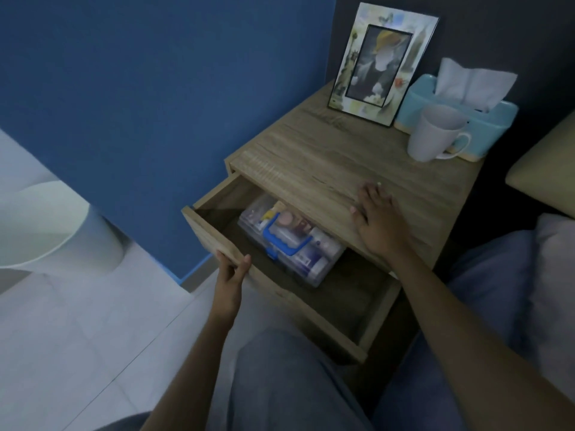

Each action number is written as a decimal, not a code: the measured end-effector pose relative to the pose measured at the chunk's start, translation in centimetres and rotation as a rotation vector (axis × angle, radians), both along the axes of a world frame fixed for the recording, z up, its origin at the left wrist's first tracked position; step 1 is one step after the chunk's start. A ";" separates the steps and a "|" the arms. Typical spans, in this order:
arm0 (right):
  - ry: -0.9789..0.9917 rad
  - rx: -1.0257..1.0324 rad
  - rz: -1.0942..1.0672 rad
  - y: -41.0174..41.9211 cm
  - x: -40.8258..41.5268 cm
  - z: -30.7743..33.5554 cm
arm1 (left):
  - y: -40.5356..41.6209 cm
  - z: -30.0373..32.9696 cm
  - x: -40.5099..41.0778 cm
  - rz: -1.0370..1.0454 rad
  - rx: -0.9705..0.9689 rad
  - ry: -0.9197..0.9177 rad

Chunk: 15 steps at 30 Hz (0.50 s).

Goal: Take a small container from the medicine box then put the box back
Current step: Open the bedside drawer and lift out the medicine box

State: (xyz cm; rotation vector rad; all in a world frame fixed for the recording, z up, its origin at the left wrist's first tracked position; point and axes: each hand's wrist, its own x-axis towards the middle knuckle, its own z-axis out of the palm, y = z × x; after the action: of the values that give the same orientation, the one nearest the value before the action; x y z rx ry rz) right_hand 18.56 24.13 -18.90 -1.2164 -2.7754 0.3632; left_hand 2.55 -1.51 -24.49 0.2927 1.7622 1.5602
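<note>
A clear plastic medicine box (306, 259) with a blue handle and latch lies in the open top drawer (378, 315) of a wooden bedside table (326, 157). Its lid is closed and several small bottles and packets show through it. The box's far end is hidden under the table top. My left hand (231, 276) grips the top edge of the drawer front near its left corner. My right hand (375, 217) rests flat on the table top, fingers spread, holding nothing.
On the back of the table top stand a picture frame (384, 65), a light blue tissue box (460, 116) and a white mug (434, 133). A blue wall is to the left, a white round object (46, 225) on the tiled floor, bedding at right.
</note>
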 end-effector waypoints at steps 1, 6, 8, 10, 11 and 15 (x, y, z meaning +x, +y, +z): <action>0.001 0.002 0.002 0.0 0.0 0.0 | -0.6 0.0 0.1 0.002 0.004 -0.004; 0.007 0.015 -0.003 0.1 0.0 -0.2 | -2.5 0.0 0.1 -0.011 0.008 0.011; 0.005 0.025 -0.011 0.1 0.0 -0.3 | -2.7 -0.1 0.0 -0.021 -0.005 0.026; 0.007 0.026 -0.012 0.2 0.0 -0.4 | -2.8 -0.2 0.0 -0.027 -0.008 0.035; 0.009 0.025 -0.011 0.2 0.0 -0.5 | -2.9 -0.2 -0.1 -0.029 -0.007 0.039; 0.013 0.019 -0.011 0.2 0.1 -0.6 | -3.0 -0.1 -0.3 -0.049 -0.017 0.049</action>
State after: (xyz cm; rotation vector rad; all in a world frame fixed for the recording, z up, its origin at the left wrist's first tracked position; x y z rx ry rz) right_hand 18.64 24.35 -19.49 -1.2198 -2.7541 0.3421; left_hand 2.20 -4.51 -24.60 0.3664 1.7919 1.5148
